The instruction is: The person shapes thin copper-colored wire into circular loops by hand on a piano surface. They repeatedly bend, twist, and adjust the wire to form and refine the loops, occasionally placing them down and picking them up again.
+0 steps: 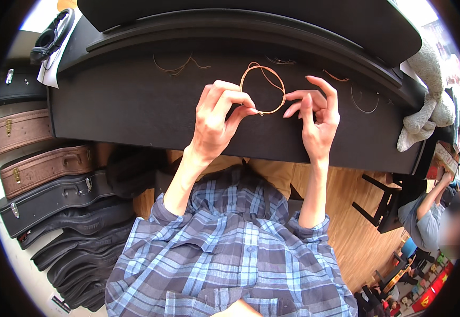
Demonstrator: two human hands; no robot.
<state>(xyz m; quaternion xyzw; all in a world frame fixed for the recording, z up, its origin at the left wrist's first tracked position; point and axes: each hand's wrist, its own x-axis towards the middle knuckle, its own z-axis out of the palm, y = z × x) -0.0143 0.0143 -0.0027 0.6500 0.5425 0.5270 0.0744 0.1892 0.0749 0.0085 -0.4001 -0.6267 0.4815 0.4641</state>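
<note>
A coiled copper-coloured string (242, 78), which looks like a wound guitar string, is held up above a black surface (135, 116). My left hand (212, 119) pinches the coil's lower left side between thumb and fingers; a tiny ring-shaped end shows just below the pinch. On the other side is my right hand (320, 121), open, its thumb and fingers apart. Its fingertips are close to the coil's right edge; whether they touch it I cannot tell. One strand crosses inside the loop.
Loose thin strings (180, 70) lie along the back of the black surface, with an orange piece (336, 76) and a silvery curved one (365, 108). Instrument cases (50, 166) line the left. A grey plush toy (425, 119) hangs at the right, where another person (425, 222) sits.
</note>
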